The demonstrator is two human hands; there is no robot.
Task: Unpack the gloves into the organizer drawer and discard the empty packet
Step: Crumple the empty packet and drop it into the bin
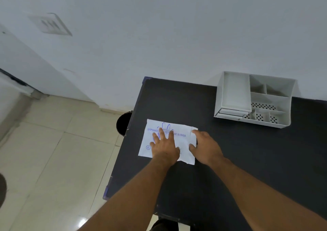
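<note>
A flat white packet of disposable gloves with blue print lies near the left edge of the dark table. My left hand rests flat on it with fingers spread. At the packet's right end, my right hand curls over the edge with thumb and fingers around it. The white organizer stands at the back right against the wall. Its drawers at the front left look pushed in.
A black round bin stands on the tiled floor just beyond the table's left edge. A white wall runs behind the table. The organizer has several open compartments, some with perforated bottoms.
</note>
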